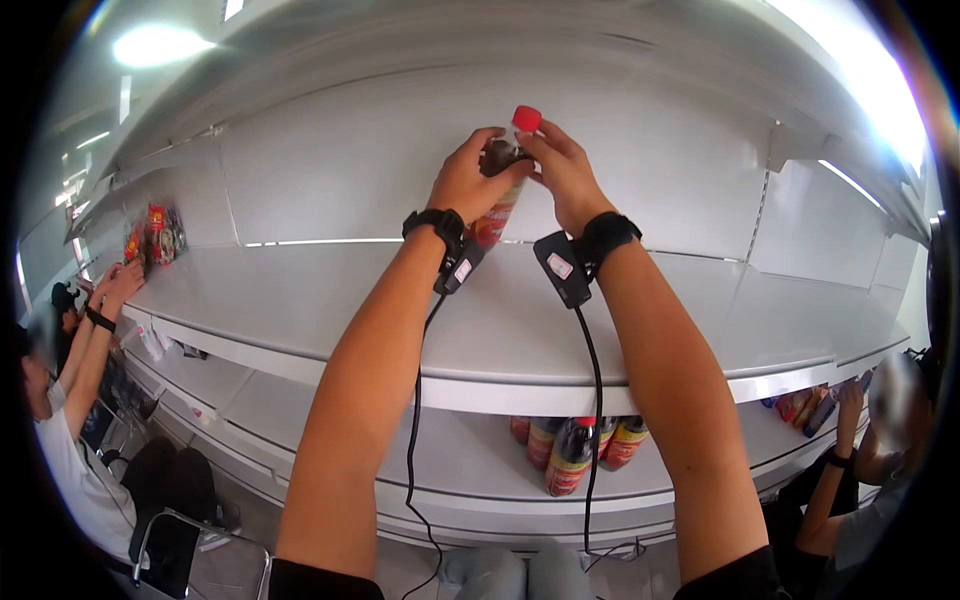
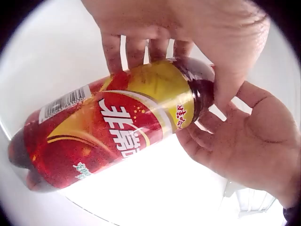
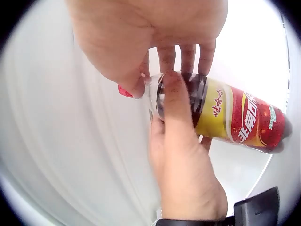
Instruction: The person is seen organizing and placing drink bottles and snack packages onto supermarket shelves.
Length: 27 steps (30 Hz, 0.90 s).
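A bottle of dark drink with a red cap [image 1: 527, 119] and a red and yellow label [image 2: 113, 122] is held above the upper shelf, tilted. My left hand [image 1: 468, 178] curls its fingers and thumb round the upper part of the bottle [image 3: 254, 117]. At the bottle's neck, just under the cap, my right hand [image 1: 566, 172] grips with thumb and fingers. Both hands are close together, and the left thumb lies across the bottle's shoulder in the right wrist view.
Several similar bottles [image 1: 568, 458] stand on the shelf below. Red packets [image 1: 160, 235] sit at the upper shelf's left end, where another person's hands [image 1: 122, 280] reach. At the right, a person [image 1: 850, 440] is beside colourful packs [image 1: 800, 408]. Cables [image 1: 592, 400] hang from both wrists.
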{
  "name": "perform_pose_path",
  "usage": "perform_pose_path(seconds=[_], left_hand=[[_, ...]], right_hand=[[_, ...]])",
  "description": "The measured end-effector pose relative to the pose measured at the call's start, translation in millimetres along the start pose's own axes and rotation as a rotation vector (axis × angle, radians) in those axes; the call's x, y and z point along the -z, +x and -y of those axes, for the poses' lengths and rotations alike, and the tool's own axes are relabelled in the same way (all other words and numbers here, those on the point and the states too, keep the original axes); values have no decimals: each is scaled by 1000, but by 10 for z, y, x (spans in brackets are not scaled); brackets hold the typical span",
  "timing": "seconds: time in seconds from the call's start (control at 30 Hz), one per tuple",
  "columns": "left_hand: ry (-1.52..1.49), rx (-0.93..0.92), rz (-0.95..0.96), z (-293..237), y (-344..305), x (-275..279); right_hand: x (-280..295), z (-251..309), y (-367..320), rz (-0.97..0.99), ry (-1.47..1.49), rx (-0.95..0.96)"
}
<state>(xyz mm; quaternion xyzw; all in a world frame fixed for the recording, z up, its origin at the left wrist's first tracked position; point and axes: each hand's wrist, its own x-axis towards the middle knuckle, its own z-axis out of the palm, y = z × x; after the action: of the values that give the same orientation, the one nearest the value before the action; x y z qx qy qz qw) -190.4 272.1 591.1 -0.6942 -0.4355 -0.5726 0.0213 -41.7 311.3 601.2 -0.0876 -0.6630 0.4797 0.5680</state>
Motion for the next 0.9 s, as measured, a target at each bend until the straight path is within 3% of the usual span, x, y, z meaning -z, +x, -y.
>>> perform_pose_path(seconds=[0.1,0.3,0.37,0.43,0.53,0.57,0.67,0.73,0.83,0.9], left_hand=[[167,20,25,50,-40,-1],[66,162,68,-56,-106,17],[313,98,12,-202,-161,25],[393,127,72,-501,-265,59],[348,68,125,-740,-416,88],[320,70,150,-818,-496,132],[327,-235,65,-1063,-803,202],[151,-270,92,-1302,-1005,272],[-43,-256,199,-1959,-1462,433],[-107,-400,149,-2267,-1813,438]], right_hand=[[-14,52,-59,0,-21,-18],[55,52,-14,3,-130,-62],[62,123,-41,-15,-201,-31],[160,255,-54,74,-505,29],[266,669,-337,189,-734,47],[269,794,-452,220,-771,81],[277,1262,-1046,293,-912,284],[365,1390,-1508,376,-992,402],[393,1593,-2421,327,-1083,405],[401,1630,-2889,337,-1016,421]])
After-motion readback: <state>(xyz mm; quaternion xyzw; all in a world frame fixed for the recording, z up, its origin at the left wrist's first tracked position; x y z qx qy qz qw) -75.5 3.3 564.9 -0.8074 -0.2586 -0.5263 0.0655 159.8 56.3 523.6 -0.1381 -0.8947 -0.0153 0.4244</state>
